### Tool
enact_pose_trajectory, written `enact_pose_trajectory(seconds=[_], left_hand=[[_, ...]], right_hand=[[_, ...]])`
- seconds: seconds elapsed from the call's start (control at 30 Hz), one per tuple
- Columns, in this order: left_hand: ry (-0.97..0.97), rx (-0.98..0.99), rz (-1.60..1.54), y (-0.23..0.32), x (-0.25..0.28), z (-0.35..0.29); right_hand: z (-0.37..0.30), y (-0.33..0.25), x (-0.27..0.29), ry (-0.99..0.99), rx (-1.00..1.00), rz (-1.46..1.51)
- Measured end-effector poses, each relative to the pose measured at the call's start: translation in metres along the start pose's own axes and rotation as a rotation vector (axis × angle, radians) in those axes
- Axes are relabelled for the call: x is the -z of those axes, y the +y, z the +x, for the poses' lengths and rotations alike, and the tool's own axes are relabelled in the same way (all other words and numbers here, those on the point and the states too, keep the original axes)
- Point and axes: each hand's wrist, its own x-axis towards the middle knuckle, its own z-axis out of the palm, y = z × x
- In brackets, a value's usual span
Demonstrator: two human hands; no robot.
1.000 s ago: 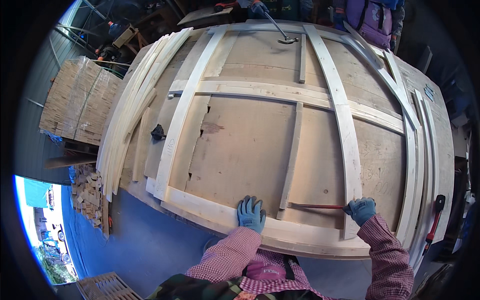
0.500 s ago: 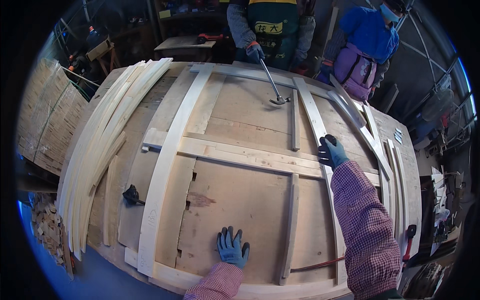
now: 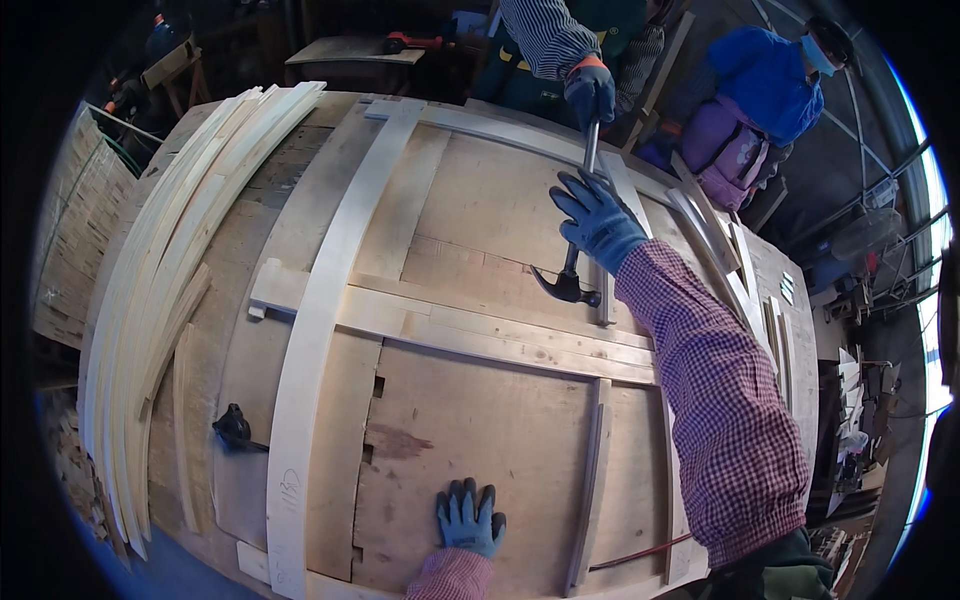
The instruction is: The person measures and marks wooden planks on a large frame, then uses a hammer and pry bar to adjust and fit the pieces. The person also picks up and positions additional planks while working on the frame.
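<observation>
One gloved left hand rests palm down on the brown table, its fingers spread wide. To its right a thin red rod lies near the lower edge, one end beside the foot of a narrow wooden strip. A black tool sits to the left, beyond a long pale board. Farther in, a wooden crosspiece spans the frame.

Beyond that is the hammer, its claw head above the table and its handle running up and away. The right hand is at the handle with fingers spread, not wrapped round it; whether the palm touches, I cannot tell. Past it, a co-worker's hand in a dark glove grips the handle's far end.

Long thin strips are heaped along the left side. Behind the table are a small bench and, at right, a person in blue.
</observation>
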Motion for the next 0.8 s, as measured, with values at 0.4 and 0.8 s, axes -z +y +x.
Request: enact_pose_trajectory(seconds=[0.4, 0.8], left_hand=[[0.023, -0.008, 0.079, 0.004, 0.000, -0.004], [0.128, -0.098, -0.391, 0.144, -0.015, -0.042]], right_hand=[[-0.194, -0.044, 0.186, -0.415, 0.399, 0.451], [-0.717, -0.145, 0.146, -1.104, -1.481, 2.174]])
